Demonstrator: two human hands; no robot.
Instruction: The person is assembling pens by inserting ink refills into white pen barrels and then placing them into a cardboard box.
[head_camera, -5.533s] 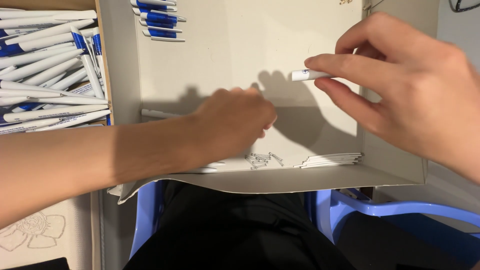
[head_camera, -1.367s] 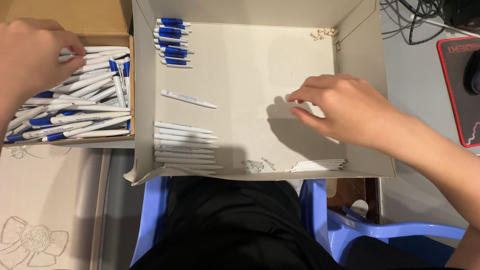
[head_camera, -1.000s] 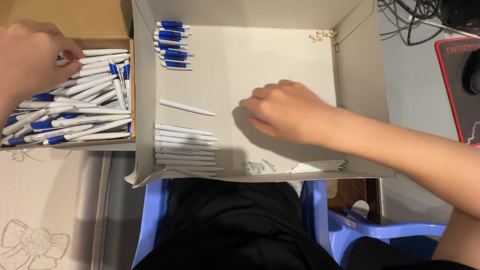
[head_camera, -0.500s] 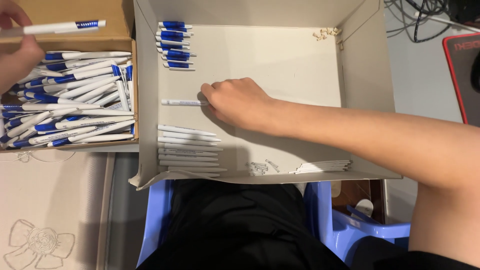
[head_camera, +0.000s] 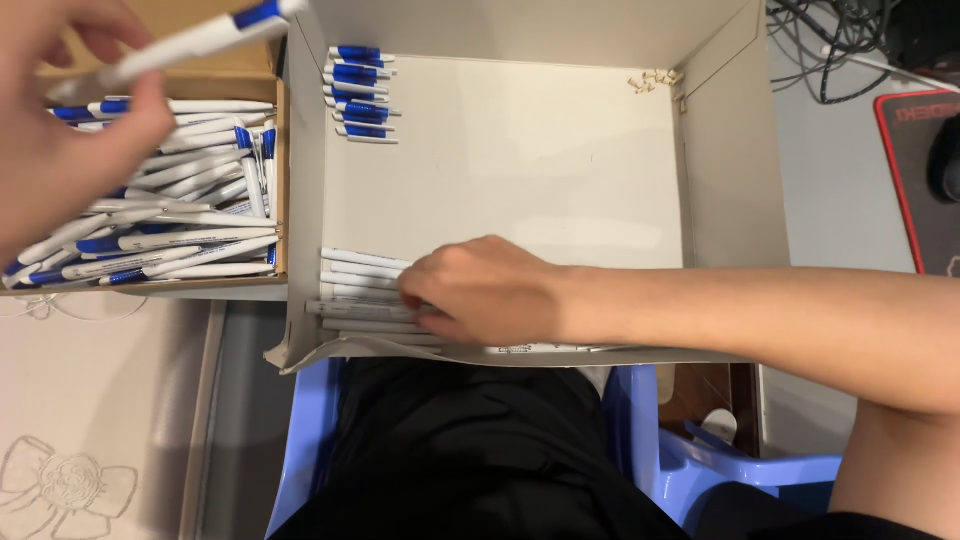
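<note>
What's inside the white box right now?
Inside the white box: a row of blue pen parts at the far left corner, small springs far right, and white barrels near left. The right hand covers their right ends.

We see a white pen with a blue clip (head_camera: 190, 40), tilted, raised above the brown box of pens (head_camera: 160, 215) at top left, pinched in our left hand (head_camera: 65, 130). A row of plain white pen barrels (head_camera: 355, 290) lies side by side, horizontal, at the near-left corner of the white cardboard box (head_camera: 500, 170); our right hand (head_camera: 490, 290) rests on the row's right ends, covering them.
</note>
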